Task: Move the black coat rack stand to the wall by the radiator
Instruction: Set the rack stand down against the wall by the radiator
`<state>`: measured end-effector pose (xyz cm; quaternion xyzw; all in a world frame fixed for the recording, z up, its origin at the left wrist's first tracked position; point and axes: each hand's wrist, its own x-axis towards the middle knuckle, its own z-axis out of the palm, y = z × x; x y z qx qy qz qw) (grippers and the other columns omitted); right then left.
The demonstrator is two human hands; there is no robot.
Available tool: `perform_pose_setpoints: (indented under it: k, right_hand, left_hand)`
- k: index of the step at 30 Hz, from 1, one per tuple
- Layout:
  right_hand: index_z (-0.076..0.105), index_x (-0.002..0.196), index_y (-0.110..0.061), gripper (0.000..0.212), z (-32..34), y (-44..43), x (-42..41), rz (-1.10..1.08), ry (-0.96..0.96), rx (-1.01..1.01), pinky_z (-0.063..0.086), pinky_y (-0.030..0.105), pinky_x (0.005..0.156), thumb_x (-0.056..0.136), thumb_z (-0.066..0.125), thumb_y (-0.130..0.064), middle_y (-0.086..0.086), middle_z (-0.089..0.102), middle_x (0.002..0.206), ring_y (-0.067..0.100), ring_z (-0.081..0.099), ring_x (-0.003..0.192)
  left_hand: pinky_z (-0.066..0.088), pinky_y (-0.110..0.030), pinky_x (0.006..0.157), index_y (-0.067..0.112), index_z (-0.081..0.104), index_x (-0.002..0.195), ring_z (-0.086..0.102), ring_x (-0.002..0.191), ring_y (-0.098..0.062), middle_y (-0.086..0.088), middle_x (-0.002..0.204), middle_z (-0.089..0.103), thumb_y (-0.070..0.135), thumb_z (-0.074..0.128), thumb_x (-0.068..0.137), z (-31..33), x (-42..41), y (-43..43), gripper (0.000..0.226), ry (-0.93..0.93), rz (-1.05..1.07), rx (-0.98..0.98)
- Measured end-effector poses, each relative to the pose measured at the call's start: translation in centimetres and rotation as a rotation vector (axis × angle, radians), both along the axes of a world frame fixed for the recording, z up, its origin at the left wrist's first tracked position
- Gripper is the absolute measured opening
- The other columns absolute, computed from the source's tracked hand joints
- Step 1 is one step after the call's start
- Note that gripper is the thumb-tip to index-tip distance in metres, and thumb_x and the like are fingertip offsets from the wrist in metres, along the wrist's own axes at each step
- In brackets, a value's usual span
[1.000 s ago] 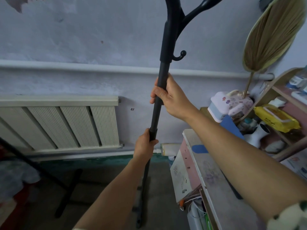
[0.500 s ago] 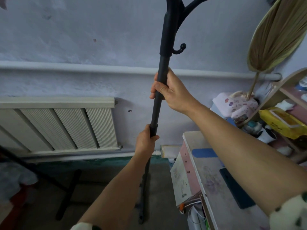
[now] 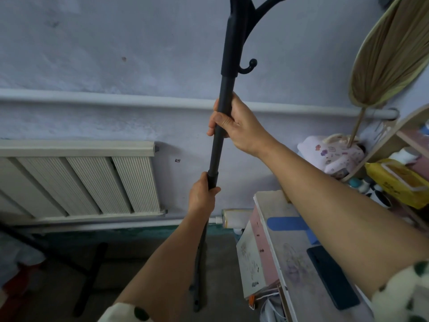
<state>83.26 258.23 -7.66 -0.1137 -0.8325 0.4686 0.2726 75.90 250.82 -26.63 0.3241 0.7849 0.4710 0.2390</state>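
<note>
Black rack [image 3: 221,126], gripped by both hands (right hand [image 3: 234,126] above, left hand [image 3: 202,196] below), has edged nearer the wall, mid-frame, just right of the radiator [image 3: 76,182]; probably nearly ready to set down.

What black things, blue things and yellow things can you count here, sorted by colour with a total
Black: 3 – coat rack stand, phone-like slab on the desk, floor stand legs
Blue: 1 – tape strip on the desk
Yellow: 1 – wipes pack on the shelf
Total: 5
</note>
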Motion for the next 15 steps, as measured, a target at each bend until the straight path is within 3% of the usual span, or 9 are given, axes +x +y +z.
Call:
perform_pose_setpoints:
  k: [11, 15]
  right_hand:
    - [0.04, 0.104, -0.008, 0.007, 0.2, 1.9, -1.3, 0.039, 0.013, -0.008, 0.053, 0.016, 0.07, 0.1, 0.046, -0.009, 0.031, 0.061, 0.096, 0.032, 0.067, 0.087]
    - [0.041, 0.102, -0.009, 0.006, 0.3, 2.6, -1.6, 0.038, 0.024, -0.013, 0.052, 0.016, 0.068, 0.099, 0.046, -0.009, 0.031, 0.062, 0.096, 0.031, 0.068, 0.085]
  left_hand:
    - [0.051, -0.034, 0.069, 0.024, 0.049, 0.115, 0.059, 0.083, -0.019, 0.0, 0.099, 0.063, 0.015, 0.064, 0.084, -0.3, -1.5, 2.1, 0.035, 0.019, 0.035, 0.019]
    - [0.051, -0.035, 0.071, 0.024, 0.049, 0.115, 0.057, 0.084, -0.018, 0.001, 0.099, 0.062, 0.015, 0.064, 0.085, -0.4, -1.9, 2.8, 0.035, 0.012, 0.03, 0.02]
